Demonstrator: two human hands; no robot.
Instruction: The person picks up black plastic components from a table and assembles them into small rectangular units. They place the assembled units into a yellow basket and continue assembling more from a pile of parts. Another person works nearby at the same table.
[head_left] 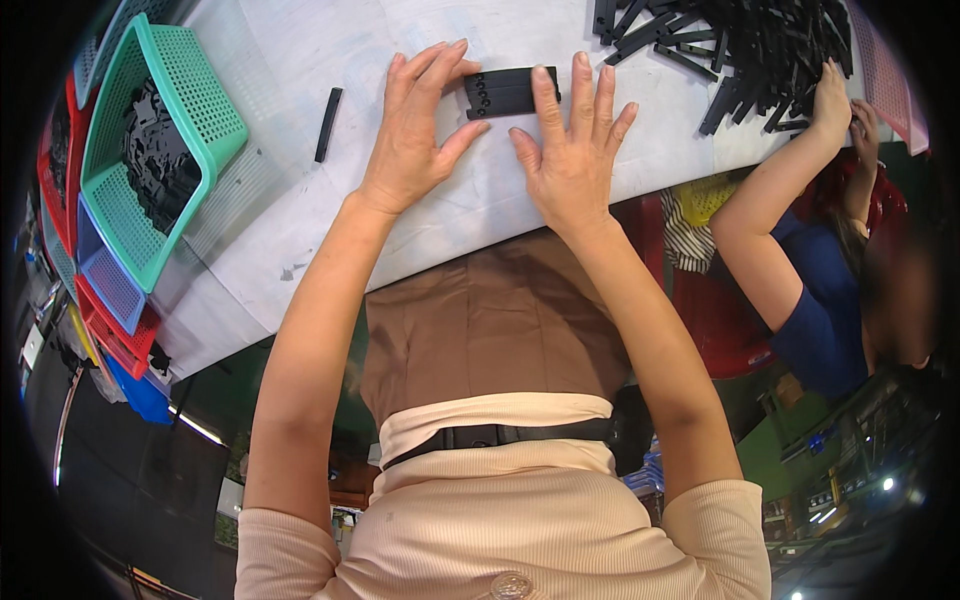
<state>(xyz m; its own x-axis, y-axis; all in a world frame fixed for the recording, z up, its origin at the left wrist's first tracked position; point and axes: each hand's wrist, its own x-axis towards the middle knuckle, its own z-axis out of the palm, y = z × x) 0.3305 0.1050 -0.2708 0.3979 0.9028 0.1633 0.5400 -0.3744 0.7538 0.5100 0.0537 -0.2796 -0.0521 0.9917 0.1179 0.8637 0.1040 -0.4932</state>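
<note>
A group of black plastic strips (500, 94) lies side by side on the white table, forming a small rectangular block. My left hand (418, 130) is at its left end, fingers apart: the index finger reaches the far edge and the thumb the near edge. Over the right end spreads my right hand (575, 150), its index finger lying on the strips and the other fingers stretched out beyond them. Neither hand is closed around the block. To the left of my left hand, a single black strip (328, 125) rests alone on the table.
A green perforated basket (215, 120) of black pieces stands at the left, beside red (120, 330) and blue baskets (112, 285). At the far right is a heap of loose black strips (770, 60), with another person's hand (830, 100) at it. A pink basket (888, 70) stands beyond.
</note>
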